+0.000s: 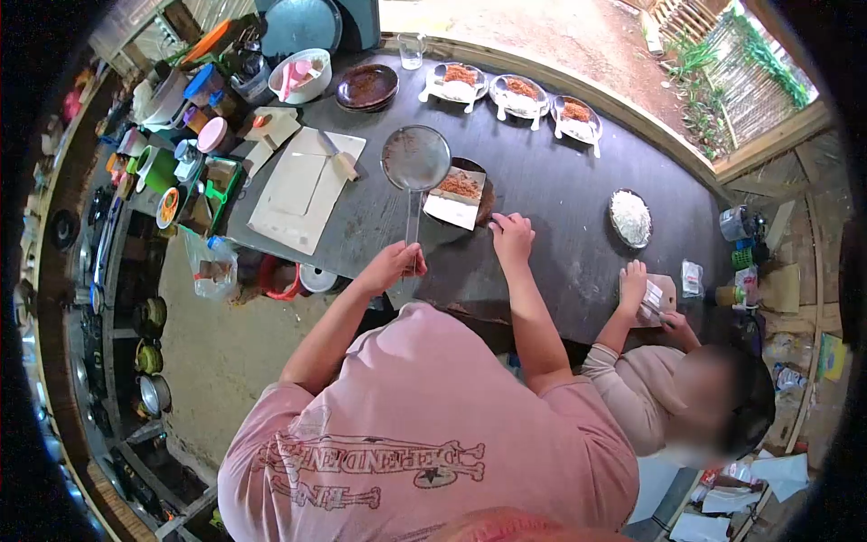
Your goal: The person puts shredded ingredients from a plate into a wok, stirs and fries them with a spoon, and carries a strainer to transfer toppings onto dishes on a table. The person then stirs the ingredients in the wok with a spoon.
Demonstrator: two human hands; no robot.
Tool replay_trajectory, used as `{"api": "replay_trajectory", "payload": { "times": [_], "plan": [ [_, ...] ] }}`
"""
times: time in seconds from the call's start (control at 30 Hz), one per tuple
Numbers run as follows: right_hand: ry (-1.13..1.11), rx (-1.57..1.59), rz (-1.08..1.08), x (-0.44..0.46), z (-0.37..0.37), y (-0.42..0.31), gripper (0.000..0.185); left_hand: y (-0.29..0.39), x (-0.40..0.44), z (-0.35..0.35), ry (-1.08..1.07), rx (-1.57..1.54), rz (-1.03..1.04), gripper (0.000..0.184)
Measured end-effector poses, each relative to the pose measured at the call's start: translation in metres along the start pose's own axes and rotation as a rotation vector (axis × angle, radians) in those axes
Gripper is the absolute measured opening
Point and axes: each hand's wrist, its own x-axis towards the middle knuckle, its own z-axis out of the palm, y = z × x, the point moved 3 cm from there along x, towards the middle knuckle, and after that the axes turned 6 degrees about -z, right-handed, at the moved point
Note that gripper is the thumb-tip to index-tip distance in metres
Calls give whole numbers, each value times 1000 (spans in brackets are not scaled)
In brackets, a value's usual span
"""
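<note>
My left hand [397, 269] is closed round the handle of a round mesh strainer [415, 157], which is above the dark table. Beside the strainer, a dark plate [488, 200] bears a white rectangular piece [451, 210] and a reddish-brown crumbly food [461, 184]. My right hand [513, 237] is at the lower right of this plate, fingers somewhat apart and fingertips close to its rim. Whether they touch the rim is unclear.
Three plates with white and reddish food [519, 96] line the far edge. At left lie a pale board [298, 203] and a knife [329, 142]. A co-worker's hands [635, 287] hold a knife over a small board [666, 287], below a bowl of white shreds [630, 218].
</note>
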Motion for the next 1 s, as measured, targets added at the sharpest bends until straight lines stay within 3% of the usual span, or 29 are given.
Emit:
{"api": "replay_trajectory", "payload": {
  "times": [0.23, 0.73, 0.87, 0.9, 0.93, 1.0],
  "plan": [
    [-12, -32, -70, 1, 13, -4, 6, -13, -3, 3, 51, -1, -33, 38],
    [-94, -149, -77, -8, 15, -24, 9, -12, -29, -21, 61, 70, 60, 39],
    [-2, 38, 14, -24, 13, -16, 12, -20, -46, -43, 14, -24, 72, 40],
    [56, 190, 134, -33, 8, -17, 13, -20, -55, -49, 18, -25, 79, 40],
    [106, 342, 253, -43, 3, -25, 13, -19, -66, -55, 29, -35, 80, 40],
    [101, 398, 259, -64, -9, -66, 14, -21, -92, -69, 72, -26, 108, 40]
  ]
}}
